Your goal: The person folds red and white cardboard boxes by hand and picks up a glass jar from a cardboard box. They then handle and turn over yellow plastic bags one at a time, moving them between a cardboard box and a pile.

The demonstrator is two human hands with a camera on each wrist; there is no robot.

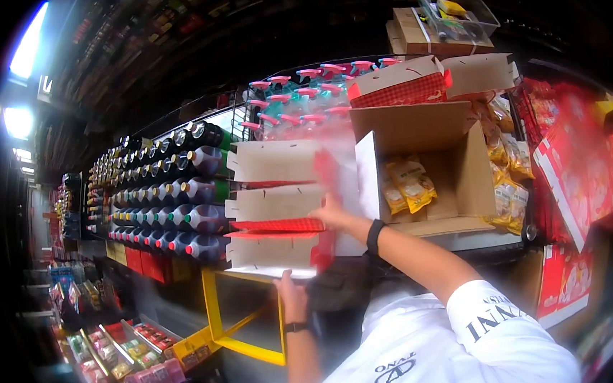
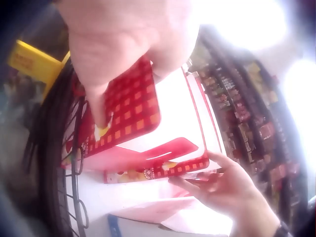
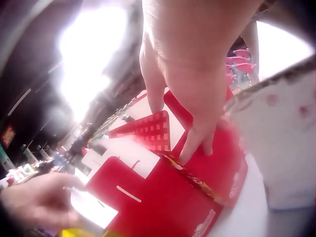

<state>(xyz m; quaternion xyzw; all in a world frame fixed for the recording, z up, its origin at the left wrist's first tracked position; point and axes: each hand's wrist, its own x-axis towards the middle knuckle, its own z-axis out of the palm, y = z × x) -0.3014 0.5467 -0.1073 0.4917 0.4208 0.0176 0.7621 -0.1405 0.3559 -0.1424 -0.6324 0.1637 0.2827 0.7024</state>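
Our left hand (image 2: 129, 37) grips the red checked flap at the end of a printed carton (image 2: 123, 106), with a finger over its face, while our right hand (image 1: 330, 213) pinches the red edge farther along, thumb and fingers on either side. The cartons lie open side by side just in front of us on the white surface (image 1: 349, 244). We judge them light and fairly stiff, though the loose flaps would bend or crease if we squeezed hard, and the glossy print may slip a little; we would take hold low on the side walls, near the folds, rather than by a flap tip. We count three of these by our hands. Just to the right stands one brown box (image 1: 477, 176), open, with at least two yellow packets (image 1: 411, 184) inside, overlapping too much for a sure count, and more packets (image 1: 511, 204) lie beyond it. Past the cartons are bottles with pink spray heads (image 1: 309, 72), about a dozen or more, and to the left dark bottles (image 1: 203, 218) in five or so rows, too many to count; below stands one yellow frame (image 1: 212, 306)
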